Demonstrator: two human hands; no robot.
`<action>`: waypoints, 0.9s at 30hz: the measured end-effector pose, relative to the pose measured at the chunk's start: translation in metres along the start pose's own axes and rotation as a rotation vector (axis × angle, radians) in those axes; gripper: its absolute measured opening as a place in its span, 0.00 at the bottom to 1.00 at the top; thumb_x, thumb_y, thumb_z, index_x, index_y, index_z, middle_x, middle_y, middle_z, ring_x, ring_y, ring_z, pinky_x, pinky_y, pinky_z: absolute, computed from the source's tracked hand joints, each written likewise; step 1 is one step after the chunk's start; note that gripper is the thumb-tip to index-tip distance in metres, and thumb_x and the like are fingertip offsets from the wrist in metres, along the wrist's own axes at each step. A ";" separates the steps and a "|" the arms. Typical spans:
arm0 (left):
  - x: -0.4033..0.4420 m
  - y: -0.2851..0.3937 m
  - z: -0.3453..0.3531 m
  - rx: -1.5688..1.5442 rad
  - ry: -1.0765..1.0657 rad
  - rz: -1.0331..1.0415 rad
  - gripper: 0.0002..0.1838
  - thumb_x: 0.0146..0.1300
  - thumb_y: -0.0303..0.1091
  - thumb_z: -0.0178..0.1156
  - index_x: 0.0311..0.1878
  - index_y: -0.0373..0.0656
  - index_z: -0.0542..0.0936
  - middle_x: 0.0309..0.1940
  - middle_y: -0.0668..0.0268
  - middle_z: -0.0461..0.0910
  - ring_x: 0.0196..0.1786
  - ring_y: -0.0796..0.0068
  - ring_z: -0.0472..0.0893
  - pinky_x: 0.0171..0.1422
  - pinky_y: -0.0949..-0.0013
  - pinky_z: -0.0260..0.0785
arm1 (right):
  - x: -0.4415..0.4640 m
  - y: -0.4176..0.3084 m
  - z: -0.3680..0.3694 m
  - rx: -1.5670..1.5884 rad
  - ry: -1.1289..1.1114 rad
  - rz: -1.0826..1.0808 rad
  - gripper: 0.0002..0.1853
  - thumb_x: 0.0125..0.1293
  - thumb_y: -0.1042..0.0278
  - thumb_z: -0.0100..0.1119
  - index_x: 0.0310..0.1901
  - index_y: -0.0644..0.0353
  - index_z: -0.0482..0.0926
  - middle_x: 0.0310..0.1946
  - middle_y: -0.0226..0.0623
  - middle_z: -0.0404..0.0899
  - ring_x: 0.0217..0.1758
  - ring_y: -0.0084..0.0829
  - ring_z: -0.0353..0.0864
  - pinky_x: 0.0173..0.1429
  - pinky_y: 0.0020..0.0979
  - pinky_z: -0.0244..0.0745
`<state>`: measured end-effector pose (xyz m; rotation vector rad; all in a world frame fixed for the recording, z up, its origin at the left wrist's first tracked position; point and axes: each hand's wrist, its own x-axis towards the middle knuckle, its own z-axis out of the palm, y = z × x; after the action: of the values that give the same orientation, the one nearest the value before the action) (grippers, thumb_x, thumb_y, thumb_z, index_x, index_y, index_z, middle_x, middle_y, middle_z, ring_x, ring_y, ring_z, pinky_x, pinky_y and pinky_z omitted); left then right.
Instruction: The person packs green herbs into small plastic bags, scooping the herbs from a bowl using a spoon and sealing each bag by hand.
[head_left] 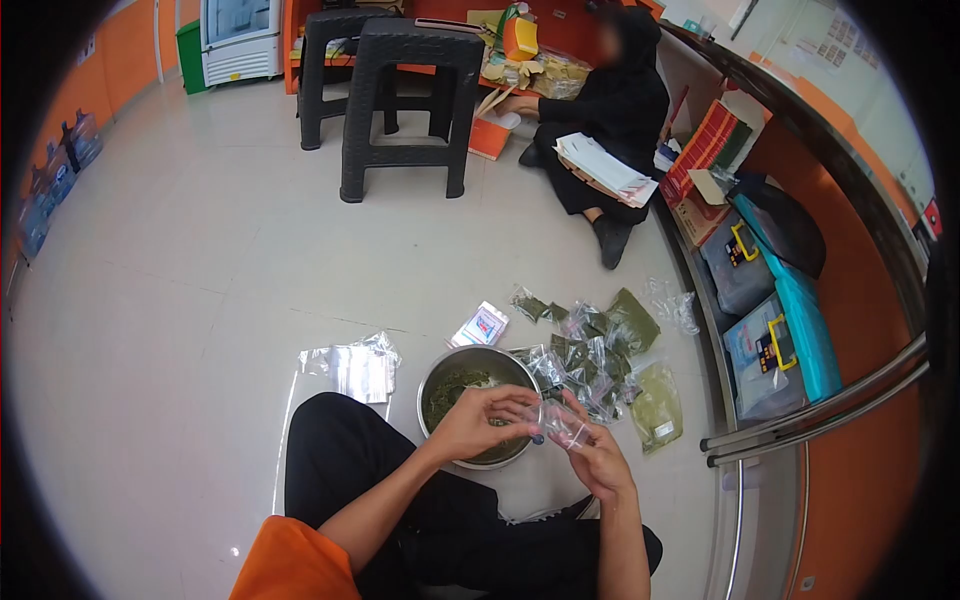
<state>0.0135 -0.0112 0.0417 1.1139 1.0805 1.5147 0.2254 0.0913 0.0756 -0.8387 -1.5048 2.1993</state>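
Observation:
A small clear plastic bag (565,426) is stretched between my two hands, over the right side of a round metal bowl (424,385). My left hand (482,420) pinches the bag's left end, fingers bent over the bowl. At the other end my right hand (599,460) grips the bag between thumb and fingers. Dark green leafy material (440,397) lies in the bowl, partly hidden by my left hand. To the bowl's right lie filled green bags (632,320) in a pile. A stack of empty clear bags (362,374) rests on the floor to the left.
A white packet (482,325) lies behind the bowl. Black stools (408,100) stand farther back. A person in black (615,110) sits on the floor with papers (605,168) on the lap. Shelves with plastic boxes (762,350) and a metal rail (820,405) run along the right.

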 end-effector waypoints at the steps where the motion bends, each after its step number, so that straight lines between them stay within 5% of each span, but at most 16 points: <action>1: 0.001 -0.002 -0.002 -0.110 -0.013 -0.051 0.21 0.63 0.28 0.70 0.58 0.31 0.80 0.52 0.57 0.84 0.52 0.73 0.84 0.58 0.68 0.78 | 0.000 -0.002 -0.001 0.045 0.007 0.004 0.25 0.66 0.81 0.63 0.65 0.65 0.76 0.81 0.32 0.43 0.82 0.39 0.49 0.79 0.39 0.55; 11: 0.001 -0.010 0.010 0.421 0.166 0.285 0.07 0.71 0.29 0.62 0.44 0.35 0.83 0.36 0.63 0.87 0.40 0.74 0.85 0.49 0.70 0.77 | 0.001 0.002 0.002 -0.117 0.005 -0.008 0.24 0.64 0.81 0.65 0.63 0.68 0.77 0.81 0.33 0.44 0.82 0.39 0.50 0.77 0.37 0.59; 14: 0.001 -0.021 0.015 0.132 0.290 0.119 0.07 0.72 0.29 0.59 0.46 0.33 0.77 0.35 0.59 0.85 0.38 0.74 0.85 0.45 0.70 0.78 | 0.000 0.001 0.002 -0.049 -0.013 0.003 0.25 0.63 0.82 0.65 0.63 0.67 0.77 0.81 0.32 0.44 0.82 0.38 0.51 0.77 0.36 0.61; 17: 0.004 -0.047 0.021 -0.253 0.293 -0.025 0.08 0.75 0.28 0.55 0.51 0.35 0.72 0.44 0.56 0.83 0.47 0.73 0.84 0.51 0.70 0.76 | 0.001 0.003 0.001 -0.065 -0.024 -0.018 0.26 0.63 0.82 0.65 0.64 0.64 0.78 0.81 0.32 0.45 0.81 0.38 0.51 0.77 0.37 0.60; 20: 0.004 -0.050 0.033 -0.335 0.385 0.038 0.14 0.72 0.32 0.59 0.56 0.38 0.71 0.56 0.57 0.78 0.59 0.70 0.78 0.62 0.64 0.71 | 0.002 0.007 0.000 -0.237 0.028 -0.066 0.26 0.63 0.81 0.65 0.64 0.60 0.79 0.81 0.34 0.46 0.81 0.40 0.52 0.77 0.39 0.59; 23: 0.001 0.003 0.022 0.508 0.351 0.478 0.27 0.64 0.36 0.67 0.63 0.42 0.70 0.59 0.59 0.75 0.65 0.64 0.73 0.71 0.55 0.63 | 0.000 0.002 0.006 -0.537 0.089 -0.142 0.25 0.62 0.79 0.66 0.62 0.58 0.81 0.81 0.38 0.45 0.81 0.45 0.51 0.78 0.43 0.56; 27: -0.008 0.013 0.025 1.084 -0.029 0.573 0.36 0.51 0.38 0.73 0.65 0.44 0.71 0.56 0.63 0.77 0.63 0.60 0.73 0.75 0.47 0.55 | 0.005 0.026 -0.005 -0.828 -0.020 -0.312 0.16 0.59 0.75 0.71 0.50 0.63 0.84 0.82 0.43 0.42 0.82 0.51 0.48 0.79 0.46 0.55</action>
<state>0.0372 -0.0180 0.0579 2.3251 1.7239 1.2644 0.2263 0.0880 0.0486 -0.7157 -2.4034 1.3354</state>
